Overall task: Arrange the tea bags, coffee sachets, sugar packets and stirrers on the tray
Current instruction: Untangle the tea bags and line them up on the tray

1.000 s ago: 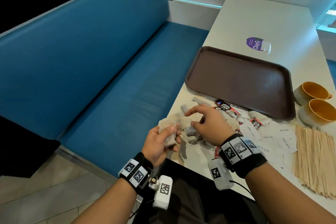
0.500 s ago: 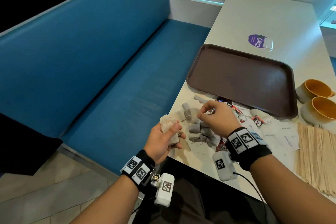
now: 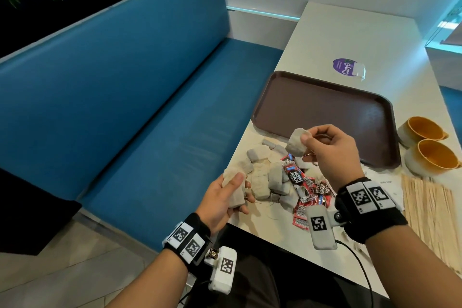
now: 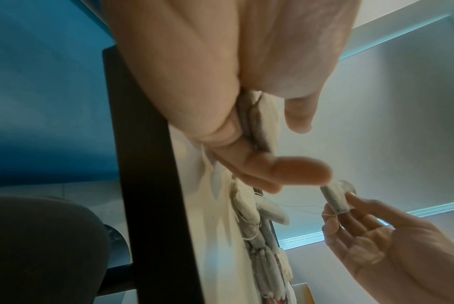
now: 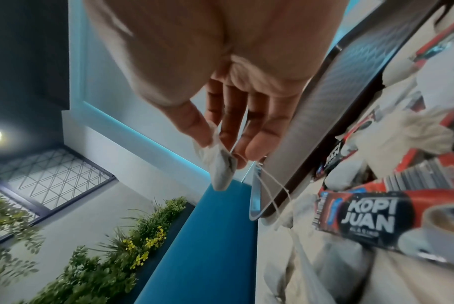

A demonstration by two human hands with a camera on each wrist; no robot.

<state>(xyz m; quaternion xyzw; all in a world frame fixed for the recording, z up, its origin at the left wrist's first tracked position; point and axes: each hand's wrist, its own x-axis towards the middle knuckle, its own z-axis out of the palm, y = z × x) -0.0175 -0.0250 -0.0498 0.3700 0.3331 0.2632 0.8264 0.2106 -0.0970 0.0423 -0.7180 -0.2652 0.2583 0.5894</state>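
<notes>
Now a tea bag [image 3: 296, 141] is pinched by the right hand [image 3: 330, 150] at frame centre, before the tray [image 3: 322, 107]. Perhaps two tea bags [image 3: 235, 190] are clamped in the left hand [image 3: 222, 200], lower left.

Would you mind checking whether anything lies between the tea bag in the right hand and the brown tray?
Nothing visible does: the right hand pinches the tea bag in the air just before the near rim of the tray, whose surface shows bare.

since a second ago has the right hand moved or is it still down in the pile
Yes. The right hand has lifted off the pile toward the brown tray, now pinching a tea bag above the tray's near edge.
</notes>
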